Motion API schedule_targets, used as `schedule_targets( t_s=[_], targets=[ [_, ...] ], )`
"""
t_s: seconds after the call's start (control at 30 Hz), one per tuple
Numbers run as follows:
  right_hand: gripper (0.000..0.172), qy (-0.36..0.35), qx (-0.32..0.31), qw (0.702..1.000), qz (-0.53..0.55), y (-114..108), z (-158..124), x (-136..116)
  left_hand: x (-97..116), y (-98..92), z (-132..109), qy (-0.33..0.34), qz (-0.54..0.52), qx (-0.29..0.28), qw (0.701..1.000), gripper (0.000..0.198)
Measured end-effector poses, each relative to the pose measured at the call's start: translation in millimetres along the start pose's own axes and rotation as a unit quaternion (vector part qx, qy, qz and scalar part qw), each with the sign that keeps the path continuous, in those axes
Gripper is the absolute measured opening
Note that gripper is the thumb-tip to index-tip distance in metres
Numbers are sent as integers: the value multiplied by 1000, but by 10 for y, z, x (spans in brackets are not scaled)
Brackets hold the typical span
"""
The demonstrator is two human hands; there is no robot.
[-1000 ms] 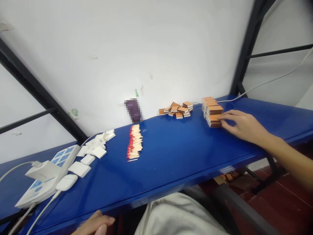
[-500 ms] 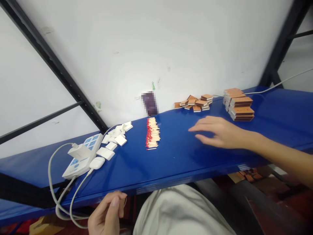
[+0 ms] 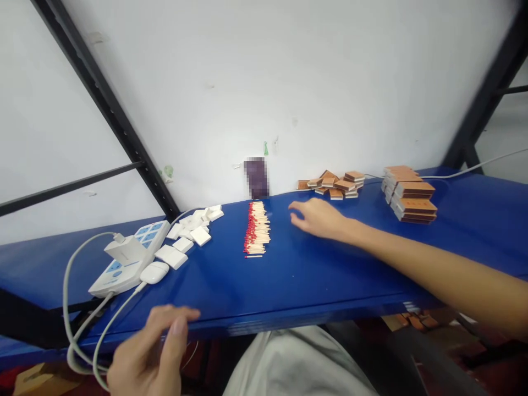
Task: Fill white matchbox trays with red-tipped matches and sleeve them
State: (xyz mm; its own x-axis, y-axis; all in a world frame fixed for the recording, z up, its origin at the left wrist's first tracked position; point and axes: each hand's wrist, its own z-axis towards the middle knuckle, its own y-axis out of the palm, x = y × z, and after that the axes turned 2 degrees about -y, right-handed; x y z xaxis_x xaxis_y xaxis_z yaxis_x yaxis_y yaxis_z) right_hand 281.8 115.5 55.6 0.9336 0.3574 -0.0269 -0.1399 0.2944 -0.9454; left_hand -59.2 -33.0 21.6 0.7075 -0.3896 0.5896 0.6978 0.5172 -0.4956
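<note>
My right hand (image 3: 319, 218) hovers over the blue shelf, between the row of matches and the loose matchboxes. Its fingers reach left with the thumb a little apart, and nothing shows in them. The red-headed matches (image 3: 258, 228) lie side by side in a column, heads to the left, with a single match (image 3: 253, 256) slightly apart at the near end. Near the shelf's front edge at lower left is my left hand (image 3: 152, 349), its index finger stretched out and thumb apart, holding nothing visible. White inner trays (image 3: 201, 236) lie in a loose pile beyond it.
Loose brown matchboxes (image 3: 336, 193) lie against the wall, with stacked matchboxes (image 3: 412, 198) farther right. A power strip (image 3: 150, 236) with a charger (image 3: 127, 251), cables and a white earbud case (image 3: 154, 272) takes up the left. A blurred purple item (image 3: 256, 179) leans on the wall.
My right hand has moved left, closer to the matches. My left hand has shifted left and its thumb and index finger have come apart. The view has moved slightly.
</note>
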Motion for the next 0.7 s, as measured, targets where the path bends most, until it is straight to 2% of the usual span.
schedule_targets(
  t_s=[0.07,0.13,0.2,0.27,0.33,0.4,0.5,0.63,0.7],
  targets=[
    [44,57,11,998,-33,9,31,247,25,64,403,69,48,-45,995,28],
    [49,98,8,993,-64,26,59,469,-41,216,843,108,121,-140,977,33],
    [53,137,-20,987,-78,57,81,642,-196,408,1200,156,244,-164,943,38],
    [53,169,-50,983,-58,96,96,767,-389,577,1402,177,343,-177,905,42],
    [52,179,-59,981,-54,133,108,851,-559,686,1460,192,384,-189,883,41],
    [53,191,-60,978,-58,161,115,904,-673,738,1441,201,395,-195,875,39],
    [55,200,-67,975,-66,178,116,927,-731,762,1399,202,409,-199,868,37],
    [56,187,-64,977,-75,138,96,806,-574,716,1360,215,391,-193,874,37],
    [53,168,-64,981,-77,96,64,649,-384,655,1282,202,323,-180,907,38]
  ],
)
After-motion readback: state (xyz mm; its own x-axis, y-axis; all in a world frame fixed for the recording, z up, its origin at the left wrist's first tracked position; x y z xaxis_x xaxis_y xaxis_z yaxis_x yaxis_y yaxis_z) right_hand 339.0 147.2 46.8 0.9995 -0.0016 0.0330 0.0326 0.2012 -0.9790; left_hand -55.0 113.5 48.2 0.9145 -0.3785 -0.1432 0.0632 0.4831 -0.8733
